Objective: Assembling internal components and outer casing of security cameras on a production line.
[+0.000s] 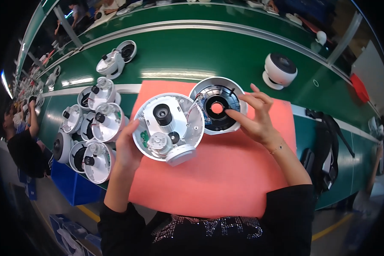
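My left hand [129,147] is closed on the left edge of an opened white camera housing [185,109]. In this half sit a black ribbed lens barrel [162,114], a clear-white round motor part [159,143] and a small green circuit board [144,137]; a white round foot [181,155] juts from its lower edge. Thin wires lead to a round white shell [231,127] with a black inside and a central hole showing the mat. My right hand [258,115] is at this shell's right rim, one digit reaching inside near the hole, the other fingers spread along the rim.
Both parts are over a pink mat [209,183] on the green bench [179,51]. Several opened housings [109,121] cluster at left, another [111,64] behind them. A closed white-and-black unit [280,70] stands far right; black straps [326,149] lie right. A blue bin [74,185] is lower left.
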Tool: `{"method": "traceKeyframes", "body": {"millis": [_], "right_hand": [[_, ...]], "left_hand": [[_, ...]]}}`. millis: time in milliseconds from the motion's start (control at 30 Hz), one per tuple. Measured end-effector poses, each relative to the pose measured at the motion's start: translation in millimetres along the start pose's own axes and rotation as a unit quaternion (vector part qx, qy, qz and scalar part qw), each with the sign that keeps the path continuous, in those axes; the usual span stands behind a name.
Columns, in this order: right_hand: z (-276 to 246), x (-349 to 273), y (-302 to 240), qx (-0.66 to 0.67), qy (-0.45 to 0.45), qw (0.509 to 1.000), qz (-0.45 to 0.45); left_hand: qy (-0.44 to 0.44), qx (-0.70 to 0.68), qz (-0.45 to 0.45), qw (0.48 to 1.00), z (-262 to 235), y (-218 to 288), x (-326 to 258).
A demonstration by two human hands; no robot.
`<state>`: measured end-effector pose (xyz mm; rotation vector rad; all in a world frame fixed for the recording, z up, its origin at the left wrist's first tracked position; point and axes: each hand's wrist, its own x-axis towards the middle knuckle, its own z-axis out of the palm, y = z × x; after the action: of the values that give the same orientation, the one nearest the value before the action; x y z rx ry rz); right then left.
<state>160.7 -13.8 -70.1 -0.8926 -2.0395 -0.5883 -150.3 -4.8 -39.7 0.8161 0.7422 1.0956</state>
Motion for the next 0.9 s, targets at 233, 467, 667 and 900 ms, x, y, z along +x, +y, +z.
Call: {"method": "traceKeyframes", "body": {"millis": [233, 467, 667, 900], "right_hand": [[-88.5, -17.0, -22.7, -0.04, 0.006, 0.999, -0.028], [-120.7, 6.8, -101.0, 0.402, -0.222, 0.874, 0.158], [-123.7, 23.5, -111.7, 0.487, -0.29, 0.785, 0.251], [-104.6, 30.7, -89.6, 0.479, -0.273, 0.698, 0.457]], "left_hand": [[-0.118, 0.001, -0.088, 0.989, 26.9, 1.9, 52.2], [-0.651, 0.447, -0.189, 0.584, 129.8, -43.5, 83.6], [-0.557, 0.518, 0.126, 0.636, 143.1, -36.9, 27.9], [-0.166, 0.489, 0.153, 0.843, 32.1, -41.8, -60.0]]}}
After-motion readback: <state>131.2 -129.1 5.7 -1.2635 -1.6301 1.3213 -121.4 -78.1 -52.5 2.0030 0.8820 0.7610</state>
